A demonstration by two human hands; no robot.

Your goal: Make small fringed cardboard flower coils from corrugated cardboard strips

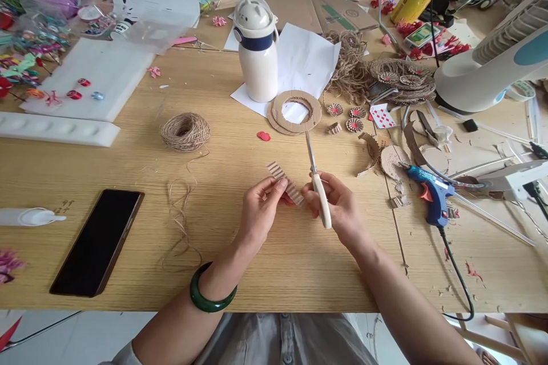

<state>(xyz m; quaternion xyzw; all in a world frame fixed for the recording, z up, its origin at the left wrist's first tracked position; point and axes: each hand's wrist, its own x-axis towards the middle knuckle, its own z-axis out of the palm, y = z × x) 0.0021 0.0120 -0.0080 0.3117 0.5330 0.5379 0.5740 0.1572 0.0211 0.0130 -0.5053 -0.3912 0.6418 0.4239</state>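
Observation:
Pinched between thumb and fingers of my left hand [262,208] is a short striped corrugated cardboard strip [277,171], lying diagonally. My right hand [338,202] holds white-handled scissors [320,194], their blades pointing away from me toward the cardboard rings [315,111]. The fingertips of my right hand are close to the strip's lower end; whether they touch it is unclear. Beyond my hands lie small red discs [264,136]. Several striped cardboard rosettes with red centres [354,125] sit to the right of the rings.
A twine ball [185,132] and a phone [98,242] lie left. A white bottle [257,51] stands behind the rings. On the right are a blue glue gun [436,197] with its cord, cardboard scraps [394,161] and a white fan [475,77].

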